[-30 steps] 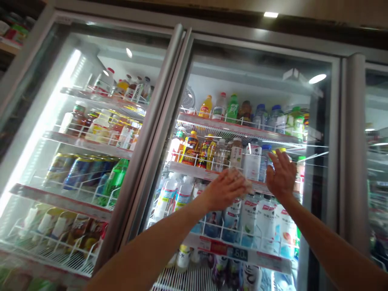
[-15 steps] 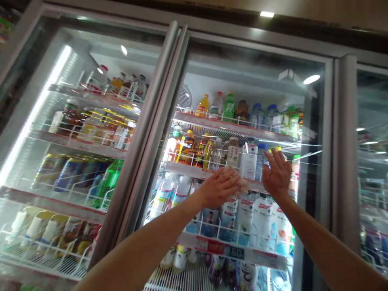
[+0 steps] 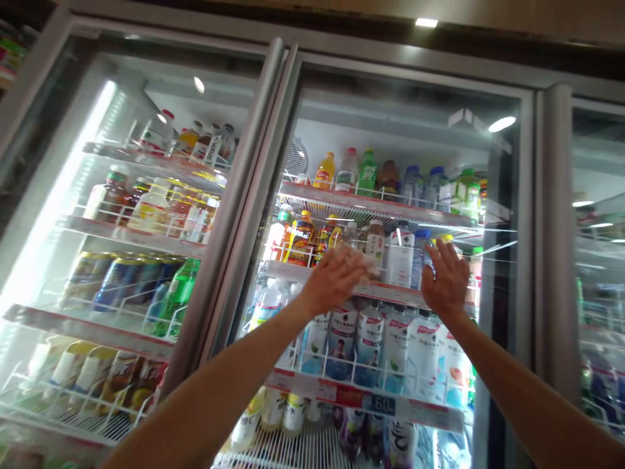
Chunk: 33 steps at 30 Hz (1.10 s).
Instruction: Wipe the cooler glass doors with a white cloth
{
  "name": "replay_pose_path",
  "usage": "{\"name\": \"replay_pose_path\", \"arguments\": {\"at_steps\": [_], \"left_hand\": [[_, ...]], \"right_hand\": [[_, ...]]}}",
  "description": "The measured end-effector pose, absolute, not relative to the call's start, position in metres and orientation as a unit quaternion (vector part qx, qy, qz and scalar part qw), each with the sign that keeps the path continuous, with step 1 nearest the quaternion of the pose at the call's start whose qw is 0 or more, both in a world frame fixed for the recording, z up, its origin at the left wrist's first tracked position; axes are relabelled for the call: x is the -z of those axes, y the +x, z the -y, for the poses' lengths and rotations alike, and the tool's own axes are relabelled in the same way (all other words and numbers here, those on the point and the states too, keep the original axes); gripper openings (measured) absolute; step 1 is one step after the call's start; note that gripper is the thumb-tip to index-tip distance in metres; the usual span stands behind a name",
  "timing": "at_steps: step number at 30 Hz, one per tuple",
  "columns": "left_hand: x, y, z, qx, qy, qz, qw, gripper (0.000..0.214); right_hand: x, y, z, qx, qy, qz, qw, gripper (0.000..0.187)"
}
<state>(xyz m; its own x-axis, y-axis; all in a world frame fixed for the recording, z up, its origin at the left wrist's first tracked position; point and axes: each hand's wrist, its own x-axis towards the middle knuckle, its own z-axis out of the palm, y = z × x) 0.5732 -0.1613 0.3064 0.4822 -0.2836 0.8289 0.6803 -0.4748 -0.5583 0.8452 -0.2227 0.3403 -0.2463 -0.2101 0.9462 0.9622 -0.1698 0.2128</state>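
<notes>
Left cooler door (image 3: 127,98) shut, bottled drinks (image 3: 400,345) behind glass | left hand (image 3: 339,279): fingers together, pressing a pale cloth wad (image 3: 371,264) at its 3 o'clock against the middle door's glass (image 3: 390,117) | right hand (image 3: 446,277), further toward 3 o'clock: fingers spread wide, flat on glass, empty

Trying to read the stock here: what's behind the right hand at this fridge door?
Behind the right hand, through the glass door, a shelf edge runs past, with water bottles below it. Whatever stands directly behind the palm is covered.
</notes>
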Motion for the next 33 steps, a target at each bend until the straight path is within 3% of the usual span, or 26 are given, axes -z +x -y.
{"name": "replay_pose_path", "arguments": {"at_steps": [4,6,11,17,19,24,30,33], "left_hand": [[-0.331,0.547,0.153,0.631,-0.596,0.306,0.392,0.043],[-0.32,0.557,0.157,0.615,-0.611,0.283,0.41,0.043],[-0.284,0.581,0.164,0.429,-0.724,0.064,0.536,0.038],[-0.316,0.532,0.148,0.629,-0.592,0.295,0.409,0.041],[-0.306,0.537,0.15,0.617,-0.601,0.275,0.427,0.041],[-0.273,0.552,0.157,0.421,-0.722,0.052,0.546,0.038],[-0.304,0.526,0.148,0.631,-0.597,0.302,0.393,0.043],[-0.288,0.543,0.156,0.562,-0.66,0.21,0.452,0.043]], "right_hand": [[-0.339,0.847,0.222,0.65,-0.413,0.452,0.45,0.039],[-0.339,0.846,0.222,0.65,-0.413,0.45,0.453,0.039],[-0.339,0.845,0.224,0.636,-0.419,0.454,0.463,0.04],[-0.338,0.845,0.224,0.628,-0.43,0.456,0.461,0.041],[-0.338,0.845,0.223,0.627,-0.43,0.457,0.461,0.041],[-0.338,0.847,0.223,0.632,-0.419,0.461,0.461,0.041],[-0.338,0.844,0.224,0.623,-0.428,0.46,0.466,0.042],[-0.338,0.845,0.224,0.624,-0.429,0.461,0.462,0.042]]}}
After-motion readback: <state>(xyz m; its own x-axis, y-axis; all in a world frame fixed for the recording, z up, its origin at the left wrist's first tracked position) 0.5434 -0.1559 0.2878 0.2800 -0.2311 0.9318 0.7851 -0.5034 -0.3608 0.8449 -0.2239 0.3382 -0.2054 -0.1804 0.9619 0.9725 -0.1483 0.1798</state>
